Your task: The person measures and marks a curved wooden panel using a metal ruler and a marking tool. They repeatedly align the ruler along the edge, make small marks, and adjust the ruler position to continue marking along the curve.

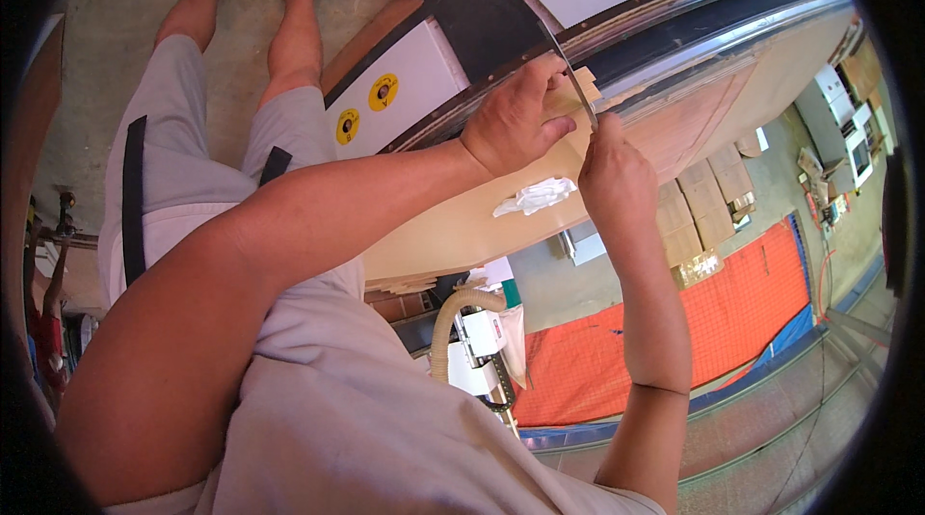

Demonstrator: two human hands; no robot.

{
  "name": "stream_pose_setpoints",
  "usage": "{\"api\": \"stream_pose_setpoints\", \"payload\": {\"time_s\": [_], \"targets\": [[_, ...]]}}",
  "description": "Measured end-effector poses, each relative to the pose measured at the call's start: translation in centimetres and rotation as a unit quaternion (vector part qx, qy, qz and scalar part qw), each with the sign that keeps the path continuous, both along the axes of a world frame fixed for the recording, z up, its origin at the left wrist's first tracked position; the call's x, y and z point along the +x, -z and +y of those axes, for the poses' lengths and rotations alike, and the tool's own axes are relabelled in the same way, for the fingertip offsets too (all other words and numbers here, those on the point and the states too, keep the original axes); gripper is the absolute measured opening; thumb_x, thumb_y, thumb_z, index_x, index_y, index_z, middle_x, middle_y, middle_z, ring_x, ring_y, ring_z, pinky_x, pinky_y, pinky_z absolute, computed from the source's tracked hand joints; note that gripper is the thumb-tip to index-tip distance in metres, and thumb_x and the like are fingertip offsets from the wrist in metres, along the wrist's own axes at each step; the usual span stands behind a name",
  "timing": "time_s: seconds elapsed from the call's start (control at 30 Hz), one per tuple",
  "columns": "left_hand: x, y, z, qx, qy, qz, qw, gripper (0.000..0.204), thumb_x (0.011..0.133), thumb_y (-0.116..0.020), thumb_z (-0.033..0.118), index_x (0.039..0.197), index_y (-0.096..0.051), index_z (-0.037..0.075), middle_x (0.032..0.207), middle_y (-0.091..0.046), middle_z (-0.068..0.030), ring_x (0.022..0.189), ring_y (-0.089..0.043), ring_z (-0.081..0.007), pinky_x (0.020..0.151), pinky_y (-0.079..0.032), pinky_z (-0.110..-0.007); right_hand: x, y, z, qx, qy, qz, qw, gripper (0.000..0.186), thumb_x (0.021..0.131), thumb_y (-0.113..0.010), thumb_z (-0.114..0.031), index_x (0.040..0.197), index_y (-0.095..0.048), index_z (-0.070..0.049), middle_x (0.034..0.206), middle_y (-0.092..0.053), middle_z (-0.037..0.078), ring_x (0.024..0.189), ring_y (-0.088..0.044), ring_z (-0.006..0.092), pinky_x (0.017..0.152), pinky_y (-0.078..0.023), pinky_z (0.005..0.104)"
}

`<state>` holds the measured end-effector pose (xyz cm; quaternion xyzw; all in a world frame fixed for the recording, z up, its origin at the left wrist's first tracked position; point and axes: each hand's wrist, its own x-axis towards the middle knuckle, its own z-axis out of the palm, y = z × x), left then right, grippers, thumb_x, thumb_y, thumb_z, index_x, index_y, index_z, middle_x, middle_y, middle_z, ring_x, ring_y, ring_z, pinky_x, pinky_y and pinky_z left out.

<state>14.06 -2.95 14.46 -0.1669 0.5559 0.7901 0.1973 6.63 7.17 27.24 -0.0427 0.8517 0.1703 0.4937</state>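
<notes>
My left hand (511,120) is closed round a small piece of pale wood (588,81) at the edge of a long panelled work surface (732,91) with dark and silver strips. My right hand (617,178) grips the lower end of a thin metal saw blade (573,77), which lies across the wood beside my left fingers and reaches up over the dark strip. Crumpled white paper (535,195) rests on the tan board below my hands. Two round yellow stickers (383,91) are on a white panel left of my left hand.
My legs are at upper left on concrete floor (116,43). Another person (50,332) shows at the far left edge. Stacked cardboard boxes (703,202), orange mesh sheeting (674,322), a corrugated hose (448,322) and appliance-like white units (829,110) lie beyond the work surface.
</notes>
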Motion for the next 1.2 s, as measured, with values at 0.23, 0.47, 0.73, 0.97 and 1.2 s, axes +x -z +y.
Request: {"api": "stream_pose_setpoints", "payload": {"time_s": [0.23,0.47,0.73,0.97,1.2], "targets": [[0.1,0.3,-0.2,-0.055,0.009,0.078,0.995,0.07,0.082,-0.079,0.011,0.145,-0.048,0.018,0.108,-0.061,-0.0145,0.097,-0.065,-0.039,0.083,-0.055,-0.045,0.0,0.1,0.0,0.009,0.001,-0.007,1.0,0.009,0.098,-0.05,-0.012,0.104,-0.045,-0.006,0.075,-0.07,0.024,0.071,-0.07,0.0449,0.063,-0.054,0.0568],[-0.1,-0.2,-0.6,-0.062,0.032,0.063,0.996,0.059,0.083,-0.077,0.013,0.138,-0.056,0.02,0.102,-0.06,-0.0117,0.091,-0.065,-0.037,0.079,-0.056,-0.044,-0.3,0.1,-0.4,0.021,-0.005,-0.018,1.0,0.01,0.098,-0.05,-0.012,0.103,-0.044,-0.007,0.074,-0.07,0.023,0.071,-0.071,0.0438,0.063,-0.055,0.0566],[-0.2,0.0,-0.7,-0.078,0.04,0.096,0.992,0.056,0.084,-0.077,0.01,0.136,-0.057,0.014,0.099,-0.062,-0.0117,0.091,-0.066,-0.0357,0.078,-0.056,-0.044,-0.2,0.2,0.0,0.018,-0.013,-0.023,0.999,0.012,0.098,-0.051,-0.012,0.105,-0.043,-0.007,0.074,-0.07,0.023,0.07,-0.071,0.044,0.062,-0.055,0.057],[-0.3,0.5,-0.6,-0.098,0.039,0.145,0.984,0.054,0.083,-0.077,0.01,0.134,-0.059,0.011,0.097,-0.064,-0.0115,0.09,-0.066,-0.035,0.077,-0.056,-0.044,-0.5,0.0,0.3,0.014,-0.016,-0.042,0.999,0.013,0.097,-0.05,-0.011,0.106,-0.042,-0.007,0.075,-0.07,0.024,0.071,-0.07,0.0446,0.063,-0.055,0.0569],[-0.1,0.5,0.0,-0.111,0.035,0.155,0.981,0.049,0.083,-0.075,0.008,0.13,-0.061,0.01,0.094,-0.065,-0.0118,0.088,-0.066,-0.0357,0.077,-0.055,-0.044,0.3,0.3,1.5,0.004,-0.004,-0.035,0.999,0.013,0.097,-0.051,-0.01,0.107,-0.042,-0.007,0.077,-0.07,0.023,0.073,-0.071,0.0447,0.064,-0.054,0.0575]]}}
